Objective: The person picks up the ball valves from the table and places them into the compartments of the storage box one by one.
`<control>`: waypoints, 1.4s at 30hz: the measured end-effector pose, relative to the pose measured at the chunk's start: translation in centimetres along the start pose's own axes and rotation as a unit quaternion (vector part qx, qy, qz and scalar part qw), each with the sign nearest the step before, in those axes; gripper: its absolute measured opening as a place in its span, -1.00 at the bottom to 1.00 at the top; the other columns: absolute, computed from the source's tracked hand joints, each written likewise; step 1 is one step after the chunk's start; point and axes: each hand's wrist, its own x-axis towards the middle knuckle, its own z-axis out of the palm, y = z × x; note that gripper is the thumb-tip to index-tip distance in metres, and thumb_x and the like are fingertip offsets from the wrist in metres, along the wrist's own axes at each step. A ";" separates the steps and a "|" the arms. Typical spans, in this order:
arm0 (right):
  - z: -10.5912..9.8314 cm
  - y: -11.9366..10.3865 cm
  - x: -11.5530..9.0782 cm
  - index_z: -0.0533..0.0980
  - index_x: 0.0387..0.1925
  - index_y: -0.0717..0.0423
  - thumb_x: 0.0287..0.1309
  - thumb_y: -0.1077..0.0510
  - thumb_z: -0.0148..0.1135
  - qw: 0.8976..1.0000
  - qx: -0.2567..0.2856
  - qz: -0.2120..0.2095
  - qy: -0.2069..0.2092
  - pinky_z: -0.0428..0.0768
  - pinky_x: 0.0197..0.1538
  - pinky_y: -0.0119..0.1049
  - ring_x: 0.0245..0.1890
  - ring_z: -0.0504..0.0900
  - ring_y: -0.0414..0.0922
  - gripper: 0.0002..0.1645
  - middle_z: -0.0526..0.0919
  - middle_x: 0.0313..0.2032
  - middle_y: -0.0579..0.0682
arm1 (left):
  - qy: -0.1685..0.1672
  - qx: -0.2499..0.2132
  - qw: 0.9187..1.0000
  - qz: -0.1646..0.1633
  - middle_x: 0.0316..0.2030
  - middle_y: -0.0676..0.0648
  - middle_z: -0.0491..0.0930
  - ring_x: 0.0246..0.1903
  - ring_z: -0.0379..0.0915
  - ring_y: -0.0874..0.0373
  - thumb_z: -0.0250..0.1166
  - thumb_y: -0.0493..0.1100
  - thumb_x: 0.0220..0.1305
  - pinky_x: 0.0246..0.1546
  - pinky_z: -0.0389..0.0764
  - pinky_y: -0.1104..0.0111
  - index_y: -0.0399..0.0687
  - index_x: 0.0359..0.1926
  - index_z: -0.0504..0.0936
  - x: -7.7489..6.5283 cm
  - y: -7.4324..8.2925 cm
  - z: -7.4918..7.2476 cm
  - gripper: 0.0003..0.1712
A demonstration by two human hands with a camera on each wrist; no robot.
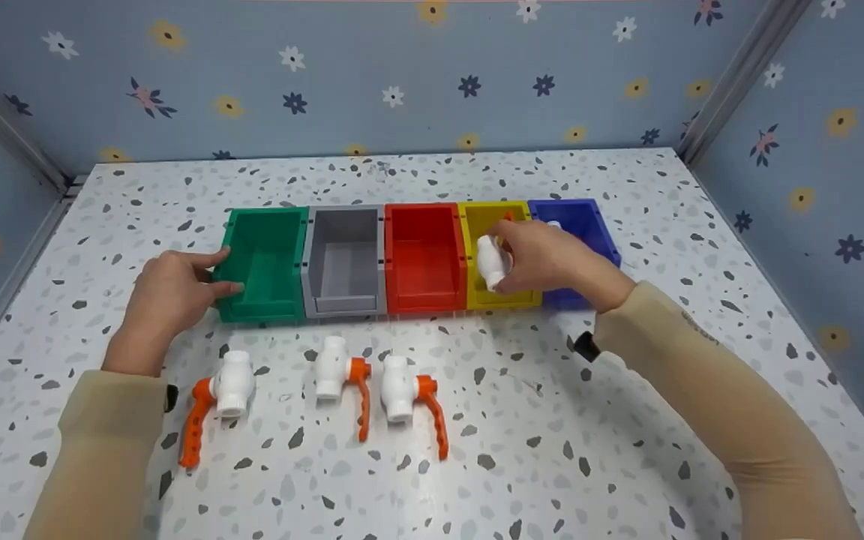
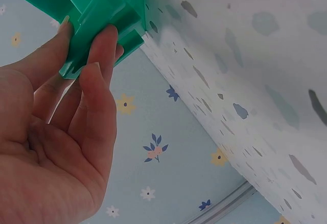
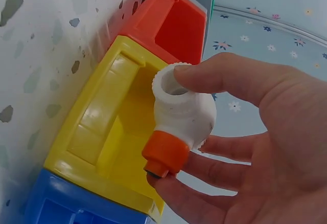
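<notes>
My right hand (image 1: 548, 259) grips a white plastic ball valve (image 1: 490, 262) with an orange handle over the yellow bin (image 1: 503, 299). In the right wrist view, the thumb lies on the rim of the valve's round opening and the fingers curl behind its body and orange collar (image 3: 166, 152). At the far left, my left hand (image 1: 169, 296) pinches the side wall of the green bin (image 1: 263, 262), thumb on one face and fingers on the other, as the left wrist view shows. Three similar valves lie on the table: one left (image 1: 234, 386), two nearer the middle (image 1: 332, 367) (image 1: 398, 390).
Between the green and yellow bins stand a grey bin (image 1: 346, 259) and a red bin (image 1: 424, 255), all in one row. A blue bin (image 1: 601, 232) ends the row at right, with something white partly visible inside. Flowered panels (image 1: 394, 45) border the speckled table (image 1: 477, 465).
</notes>
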 end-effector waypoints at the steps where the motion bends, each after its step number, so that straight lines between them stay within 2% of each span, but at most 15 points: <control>1: -0.1 0.0 0.2 0.38 0.28 0.01 0.00 -0.03 0.51 1.000 0.001 0.005 -0.005 0.55 -0.09 -0.13 -0.18 0.51 0.00 -0.18 0.56 -0.13 -0.02 | 0.001 0.002 1.000 0.002 0.10 -0.42 0.47 -0.12 0.44 -0.16 0.34 -0.02 0.35 -0.27 0.49 0.20 0.03 0.46 0.25 0.0 0.0 0.0 -0.26; 14: -0.8 -0.3 2.7 0.34 0.32 -0.01 0.06 0.05 0.49 0.995 -0.007 0.066 -0.069 0.50 0.13 -0.01 -0.07 0.49 0.03 -0.19 0.55 -0.01 0.00 | -0.004 0.001 1.000 -0.001 0.10 -0.42 0.47 -0.12 0.42 -0.17 0.34 -0.03 0.36 -0.23 0.49 0.18 0.04 0.47 0.24 0.0 0.2 -0.1 -0.26; 19: -0.8 -0.8 3.4 0.40 0.25 -0.01 0.03 0.06 0.51 0.992 -0.009 0.091 -0.087 0.47 0.20 0.08 -0.02 0.50 0.02 -0.25 0.55 0.06 -0.01 | -0.001 0.002 1.000 -0.001 0.08 -0.41 0.48 -0.13 0.43 -0.16 0.34 -0.04 0.35 -0.25 0.48 0.19 0.04 0.46 0.25 0.1 0.2 -0.2 -0.25; 24: -0.7 -1.2 4.1 0.43 0.14 0.01 0.01 0.03 0.54 0.988 -0.019 0.111 -0.110 0.50 0.16 0.07 -0.03 0.51 0.04 -0.33 0.56 0.00 0.00 | -0.002 0.004 1.000 -0.004 0.08 -0.42 0.48 -0.11 0.41 -0.18 0.35 -0.02 0.34 -0.24 0.49 0.19 0.04 0.46 0.24 0.0 0.1 -0.1 -0.24; 29: -0.9 -1.1 4.8 0.45 -0.02 0.02 -0.02 -0.01 0.55 0.982 -0.032 0.125 -0.138 0.51 0.05 -0.06 -0.07 0.51 0.02 -0.42 0.56 -0.10 0.03 | 0.003 0.004 1.000 0.009 0.05 -0.42 0.50 -0.15 0.44 -0.16 0.35 -0.03 0.34 -0.27 0.48 0.19 0.01 0.45 0.26 0.0 0.2 -0.1 -0.25; 32: -1.1 -1.0 5.2 0.48 -0.07 0.02 -0.03 0.00 0.56 0.977 -0.021 0.143 -0.157 0.51 0.03 -0.09 -0.07 0.52 0.03 -0.47 0.57 -0.12 0.03 | 0.002 0.004 1.000 0.010 0.05 -0.43 0.49 -0.15 0.42 -0.16 0.35 -0.03 0.34 -0.28 0.48 0.19 0.00 0.45 0.25 0.1 0.2 -0.1 -0.25; 37: -1.0 -1.4 6.1 0.53 -0.08 0.02 -0.01 0.04 0.58 0.967 0.013 0.169 -0.192 0.56 0.05 -0.09 -0.04 0.56 0.05 -0.51 0.60 -0.09 0.04 | -0.005 0.004 1.000 -0.005 0.12 -0.45 0.44 -0.09 0.39 -0.20 0.36 -0.03 0.34 -0.24 0.50 0.19 0.01 0.46 0.23 -0.5 -0.3 -0.2 -0.23; 42: -1.5 -1.1 6.1 0.52 -0.05 0.02 0.00 0.08 0.57 0.961 0.044 0.188 -0.197 0.58 0.04 -0.09 -0.04 0.57 0.05 -0.51 0.57 -0.07 0.06 | -0.010 0.002 1.000 -0.005 0.14 -0.46 0.42 -0.08 0.39 -0.20 0.35 -0.02 0.34 -0.24 0.51 0.21 0.02 0.47 0.21 -0.1 0.2 -0.1 -0.22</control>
